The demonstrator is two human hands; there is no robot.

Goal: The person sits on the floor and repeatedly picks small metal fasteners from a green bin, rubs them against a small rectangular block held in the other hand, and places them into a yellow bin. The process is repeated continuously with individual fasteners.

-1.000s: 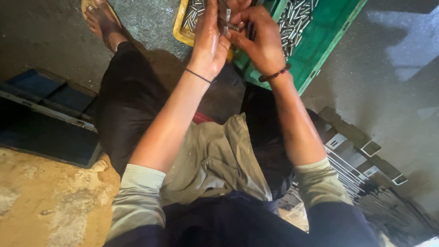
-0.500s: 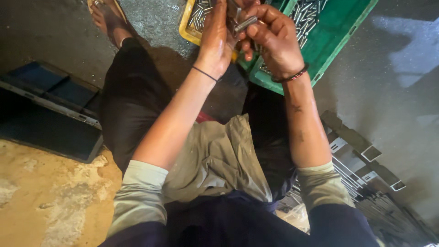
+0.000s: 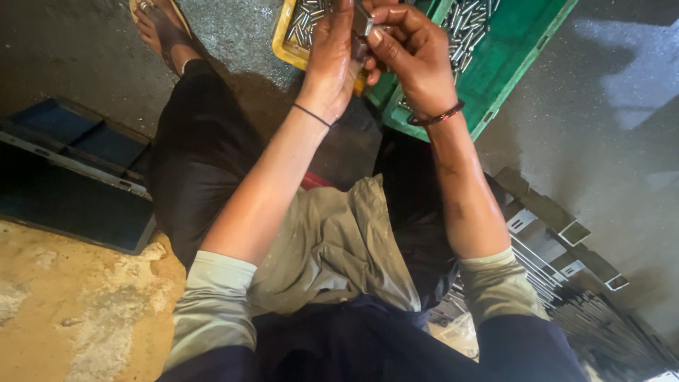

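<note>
Sitting on the floor, I hold both hands raised in front of me at the top of the head view. My left hand (image 3: 332, 64) and my right hand (image 3: 410, 53) are both closed on a small grey metal part (image 3: 362, 28) between them. Its shape is mostly hidden by my fingers. Just beyond my hands sit a yellow tray (image 3: 286, 39) and a green crate (image 3: 516, 53), each holding several small silvery metal pins. A thin black band circles my left wrist and a dark bangle my right.
A stack of long metal channel pieces (image 3: 566, 262) lies on the floor at my right. A dark blue flat tray (image 3: 71, 191) lies at my left. My sandalled foot (image 3: 159, 25) rests near the yellow tray. The floor is grey concrete.
My hands and the metal part have stayed together near the trays; the view has shifted slightly, so they sit a little to the right and higher in the frame.
</note>
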